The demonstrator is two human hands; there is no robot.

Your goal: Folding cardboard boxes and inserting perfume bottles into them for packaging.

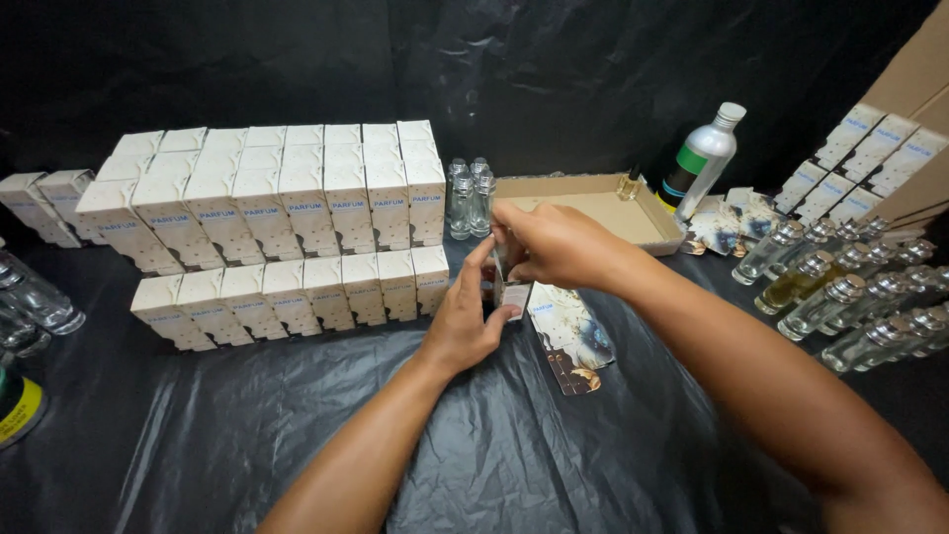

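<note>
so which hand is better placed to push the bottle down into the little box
The right hand, probably. Its fingers pinch the top of the small glass bottle from above, while the left hand cups the small box from below and steadies it.

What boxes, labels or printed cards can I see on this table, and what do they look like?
Cream boxes: stacked rows, left.
Flat printed cards: patterned, beside the hands.
Small box: held by left hand, right hand above.
Silver bottle: green label, back right.
Cardboard tray: tan, centre back.
</note>
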